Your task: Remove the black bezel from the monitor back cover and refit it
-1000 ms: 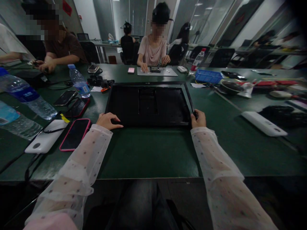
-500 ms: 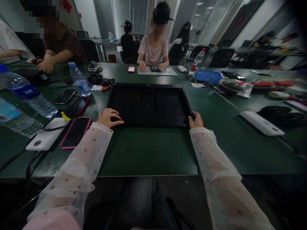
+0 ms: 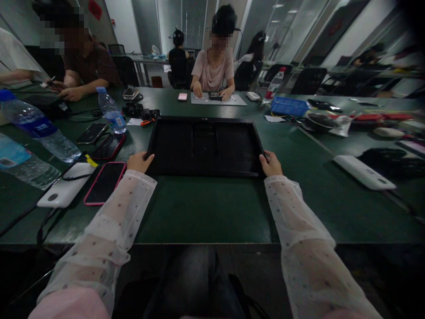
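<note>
A black rectangular shell (image 3: pixel 232 146), shallow like a tray and resembling a monitor's housing, lies flat on the green table (image 3: pixel 206 212) in front of me. It has raised edges and a recessed panel in the middle. At its left edge my left hand (image 3: pixel 140 162) is closed, thumb on top and fingers hidden around the outside. My right hand (image 3: pixel 271 164) grips the opposite edge the same way, thumb inward over the rim. Sheer white sleeves with dark stars cover both forearms.
Left of the shell are a pink-edged phone (image 3: pixel 105 184), a white power bank (image 3: pixel 66 186) and water bottles (image 3: pixel 111 110). Beyond it a person (image 3: pixel 212 66) handles a small device on a mat. A blue basket (image 3: pixel 289 106) and a white device (image 3: pixel 363 173) are on the right.
My left hand has moved from the shell's front left corner, where its fingers were spread, onto the left edge and closed there. My right hand keeps its grip.
</note>
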Motion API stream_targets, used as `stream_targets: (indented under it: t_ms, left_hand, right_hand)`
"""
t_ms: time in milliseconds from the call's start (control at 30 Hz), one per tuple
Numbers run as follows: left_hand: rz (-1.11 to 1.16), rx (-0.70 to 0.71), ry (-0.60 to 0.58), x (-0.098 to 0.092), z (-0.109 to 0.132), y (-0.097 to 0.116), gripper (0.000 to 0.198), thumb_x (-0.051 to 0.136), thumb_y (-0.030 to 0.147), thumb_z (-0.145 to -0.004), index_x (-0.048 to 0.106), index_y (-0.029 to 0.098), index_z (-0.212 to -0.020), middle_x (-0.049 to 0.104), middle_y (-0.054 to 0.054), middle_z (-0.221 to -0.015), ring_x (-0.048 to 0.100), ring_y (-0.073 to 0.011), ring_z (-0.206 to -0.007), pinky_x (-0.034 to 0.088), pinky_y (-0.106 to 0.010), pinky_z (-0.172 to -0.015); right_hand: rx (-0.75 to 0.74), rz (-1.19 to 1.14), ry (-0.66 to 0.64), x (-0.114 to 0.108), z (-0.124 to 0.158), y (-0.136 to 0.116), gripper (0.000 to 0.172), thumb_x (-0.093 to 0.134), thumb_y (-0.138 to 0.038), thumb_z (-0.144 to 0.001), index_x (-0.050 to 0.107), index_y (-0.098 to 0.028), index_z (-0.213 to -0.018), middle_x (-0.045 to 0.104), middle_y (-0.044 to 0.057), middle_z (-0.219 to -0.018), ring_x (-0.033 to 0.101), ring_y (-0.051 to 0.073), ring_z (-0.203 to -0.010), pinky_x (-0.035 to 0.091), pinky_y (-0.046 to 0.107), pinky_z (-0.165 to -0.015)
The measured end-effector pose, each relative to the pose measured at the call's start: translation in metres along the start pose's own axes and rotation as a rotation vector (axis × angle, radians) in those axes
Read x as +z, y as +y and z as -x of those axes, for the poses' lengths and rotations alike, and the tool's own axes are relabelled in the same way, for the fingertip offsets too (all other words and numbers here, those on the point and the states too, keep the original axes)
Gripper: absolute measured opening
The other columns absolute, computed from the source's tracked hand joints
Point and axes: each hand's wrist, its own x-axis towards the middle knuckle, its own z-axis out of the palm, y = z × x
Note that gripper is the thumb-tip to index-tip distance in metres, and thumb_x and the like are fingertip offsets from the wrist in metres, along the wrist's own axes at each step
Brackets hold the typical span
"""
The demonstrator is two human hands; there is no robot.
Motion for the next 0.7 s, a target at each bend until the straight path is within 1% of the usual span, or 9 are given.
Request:
stream_targets:
  t_ms: [100, 167, 200, 267, 367, 500, 600, 667, 700]
  left_hand:
    - [0.04, -0.032, -0.007, -0.001, 0.0, 0.002, 0.049, 0.061, 0.064, -0.092, 0.079, 0.02, -0.104, 0.08, -0.017, -0.11, 0.072, -0.0388, -0.109, 0.052, -0.05, -0.099]
    - [0.096, -0.065, -0.009, 0.0, -0.002, 0.001, 0.053, 0.055, 0.065, -0.095, 0.078, 0.019, -0.107, 0.08, -0.017, -0.112, 0.072, -0.0364, -0.111, 0.052, -0.046, -0.099]
    - [0.125, -0.082, -0.012, 0.0, -0.003, 0.001, 0.053, 0.053, 0.065, -0.096, 0.078, 0.019, -0.106, 0.08, -0.016, -0.112, 0.072, -0.0346, -0.111, 0.052, -0.044, -0.099]
    - [0.181, -0.109, -0.015, 0.002, -0.006, 0.0, 0.052, 0.053, 0.064, -0.096, 0.077, 0.019, -0.105, 0.08, -0.014, -0.11, 0.072, -0.0312, -0.11, 0.052, -0.04, -0.098]
    - [0.226, -0.132, -0.004, 0.005, -0.009, -0.002, 0.048, 0.059, 0.063, -0.093, 0.076, 0.02, -0.104, 0.08, -0.013, -0.109, 0.072, -0.0288, -0.107, 0.052, -0.037, -0.096]
    - [0.228, -0.123, 0.011, 0.007, -0.01, -0.003, 0.047, 0.062, 0.062, -0.091, 0.076, 0.018, -0.103, 0.079, -0.014, -0.107, 0.073, -0.0293, -0.105, 0.053, -0.037, -0.095]
    - [0.221, -0.112, 0.019, 0.007, -0.009, -0.003, 0.046, 0.063, 0.062, -0.091, 0.076, 0.02, -0.103, 0.079, -0.013, -0.104, 0.073, -0.0291, -0.103, 0.053, -0.038, -0.094]
    - [0.225, -0.109, 0.015, 0.006, -0.009, -0.004, 0.046, 0.064, 0.062, -0.091, 0.077, 0.02, -0.104, 0.079, -0.012, -0.102, 0.072, -0.029, -0.102, 0.054, -0.038, -0.094]
    - [0.228, -0.107, 0.016, 0.006, -0.009, -0.004, 0.046, 0.064, 0.062, -0.091, 0.077, 0.02, -0.105, 0.079, -0.012, -0.101, 0.072, -0.029, -0.102, 0.054, -0.038, -0.094]
  right_hand:
    - [0.043, -0.203, -0.122, -0.002, -0.016, -0.001, 0.063, 0.077, -0.059, -0.077, 0.066, -0.025, -0.128, 0.078, 0.011, -0.108, 0.073, 0.036, -0.114, 0.055, 0.063, -0.107]
    - [0.072, -0.309, -0.202, -0.003, -0.023, 0.001, 0.074, 0.083, -0.057, -0.07, 0.066, -0.024, -0.134, 0.078, 0.01, -0.112, 0.073, 0.036, -0.117, 0.055, 0.063, -0.109]
    - [0.073, -0.336, -0.222, -0.003, -0.025, 0.001, 0.078, 0.085, -0.055, -0.067, 0.066, -0.024, -0.136, 0.078, 0.011, -0.115, 0.072, 0.036, -0.119, 0.054, 0.063, -0.111]
    - [0.039, -0.361, -0.224, -0.003, -0.026, 0.001, 0.08, 0.088, -0.053, -0.064, 0.068, -0.023, -0.135, 0.077, 0.011, -0.123, 0.069, 0.036, -0.127, 0.053, 0.061, -0.113]
    - [-0.027, -0.381, -0.186, 0.0, -0.022, -0.004, 0.075, 0.089, -0.049, -0.065, 0.07, -0.025, -0.134, 0.074, 0.009, -0.133, 0.065, 0.034, -0.135, 0.053, 0.059, -0.115]
    - [0.001, -0.352, -0.161, 0.003, -0.023, -0.004, 0.076, 0.089, -0.043, -0.068, 0.068, -0.024, -0.139, 0.074, 0.01, -0.133, 0.071, 0.034, -0.125, 0.055, 0.06, -0.112]
    - [0.025, -0.358, -0.206, 0.001, -0.031, 0.004, 0.082, 0.09, -0.043, -0.067, 0.066, -0.026, -0.143, 0.073, 0.01, -0.134, 0.074, 0.033, -0.116, 0.058, 0.063, -0.107]
    - [0.04, -0.38, -0.243, -0.001, -0.035, 0.009, 0.085, 0.091, -0.044, -0.067, 0.064, -0.027, -0.146, 0.073, 0.01, -0.136, 0.074, 0.034, -0.117, 0.059, 0.063, -0.106]
    - [0.024, -0.387, -0.252, -0.002, -0.036, 0.01, 0.086, 0.091, -0.043, -0.067, 0.063, -0.027, -0.147, 0.072, 0.01, -0.137, 0.073, 0.034, -0.119, 0.059, 0.062, -0.105]
